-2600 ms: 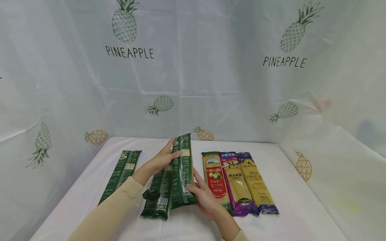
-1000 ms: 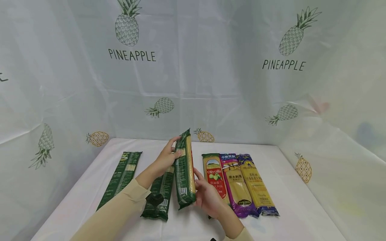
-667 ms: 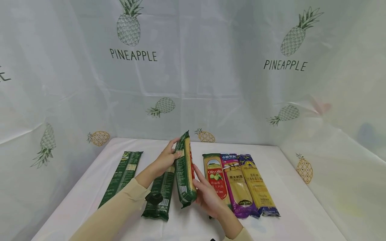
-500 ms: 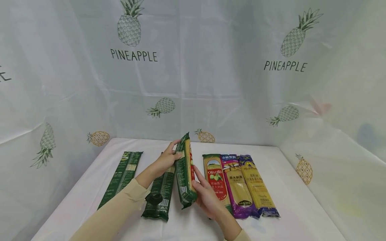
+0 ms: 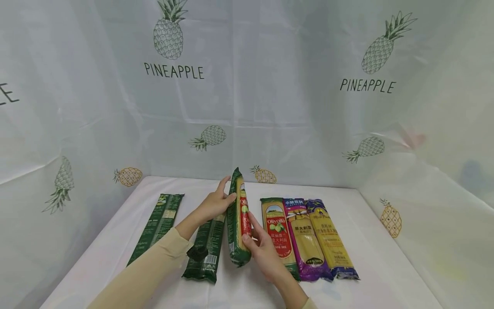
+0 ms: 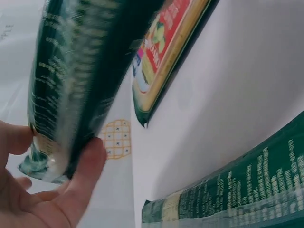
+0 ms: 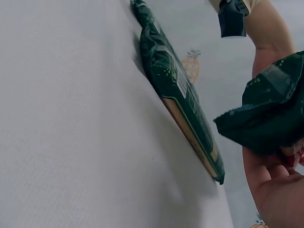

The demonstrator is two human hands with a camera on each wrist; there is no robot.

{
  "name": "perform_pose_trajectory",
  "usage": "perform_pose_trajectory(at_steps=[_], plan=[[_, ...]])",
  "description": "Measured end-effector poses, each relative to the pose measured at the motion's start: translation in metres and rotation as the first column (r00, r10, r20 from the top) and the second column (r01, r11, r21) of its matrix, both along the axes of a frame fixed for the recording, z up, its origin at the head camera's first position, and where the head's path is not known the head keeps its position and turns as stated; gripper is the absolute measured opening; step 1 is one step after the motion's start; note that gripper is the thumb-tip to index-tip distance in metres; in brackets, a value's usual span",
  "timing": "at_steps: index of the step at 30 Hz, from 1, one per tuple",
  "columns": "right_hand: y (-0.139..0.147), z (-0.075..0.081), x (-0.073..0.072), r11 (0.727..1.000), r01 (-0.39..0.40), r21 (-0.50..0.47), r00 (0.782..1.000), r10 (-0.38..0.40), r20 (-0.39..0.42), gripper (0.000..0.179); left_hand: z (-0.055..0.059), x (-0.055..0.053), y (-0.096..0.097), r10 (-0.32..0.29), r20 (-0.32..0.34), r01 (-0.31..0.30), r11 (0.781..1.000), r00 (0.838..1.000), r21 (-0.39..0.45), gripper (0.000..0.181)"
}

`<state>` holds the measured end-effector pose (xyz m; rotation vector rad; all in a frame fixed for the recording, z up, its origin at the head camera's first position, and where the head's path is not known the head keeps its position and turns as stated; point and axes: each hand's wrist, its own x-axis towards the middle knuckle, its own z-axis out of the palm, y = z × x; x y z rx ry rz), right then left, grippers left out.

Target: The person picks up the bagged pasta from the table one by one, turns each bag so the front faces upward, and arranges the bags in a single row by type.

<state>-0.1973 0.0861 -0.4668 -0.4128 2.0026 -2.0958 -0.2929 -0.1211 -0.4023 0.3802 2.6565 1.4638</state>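
Both hands hold a green spaghetti pack [image 5: 233,231] above the middle of the table. It stands tilted with its far end up, turned on its side so that part of the red front label shows. My left hand [image 5: 216,204] grips the upper end; in the left wrist view thumb and fingers [image 6: 90,161] pinch it from both sides. Lower down, my right hand [image 5: 265,254] holds the right edge, thumb on the front. Two more green packs lie back side up, one [image 5: 206,253] just left of the held pack, the other [image 5: 159,221] further left.
Right of the hands, three packs lie side by side: a red-labelled Olivoila spaghetti pack [image 5: 283,251], a purple pack [image 5: 306,240] and a yellow-and-blue pack [image 5: 332,240]. A white cloth covers the table [image 5: 386,266]. A pineapple-print curtain [image 5: 270,103] hangs behind and beside it.
The held pack has rolled about its length: its printed back faced up earlier, and now the red label comes into view. The right hand's thumb has shifted onto the front. Lying packs stay put.
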Motion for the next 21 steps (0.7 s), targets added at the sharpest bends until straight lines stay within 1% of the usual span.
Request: perform_pose_trajectory(at_steps=[2,4,8,11,14,18,21], plan=[[-0.0008,-0.0004,0.0005,0.999,0.018,0.028,1.0,-0.018,-0.016,0.071,0.0002,0.0005,0.0004,-0.02,0.006,0.02,1.0,1.0,0.014,0.076],[-0.0015,-0.0014,0.0009,0.998,0.03,0.049,0.999,-0.029,-0.032,0.071,0.0004,0.0013,0.0007,-0.054,0.012,0.053,0.998,0.998,0.043,0.076],[-0.0033,-0.0025,0.0021,0.995,0.036,0.093,0.996,-0.028,-0.087,0.07,0.0004,0.0042,0.0013,-0.094,0.009,0.093,0.993,0.996,0.068,0.077],[-0.0049,-0.0028,0.0031,0.991,0.052,0.126,0.991,-0.035,-0.132,0.07,-0.0008,0.0053,0.0016,-0.089,-0.001,0.088,0.994,0.996,0.064,0.073],[-0.0061,-0.0021,0.0041,0.983,0.079,0.163,0.984,-0.051,-0.17,0.068,-0.0025,0.0045,0.0023,-0.069,-0.005,0.069,0.996,0.998,0.064,0.068],[-0.0072,0.0005,0.0061,0.969,0.115,0.22,0.973,-0.066,-0.221,0.066,-0.004,0.0024,0.0032,-0.048,-0.024,0.049,0.998,0.999,0.028,0.064],[-0.0082,0.0032,0.0072,0.96,0.125,0.252,0.968,-0.062,-0.244,0.066,-0.0056,0.0009,0.0034,-0.042,-0.026,0.042,0.999,0.999,0.015,0.061]])
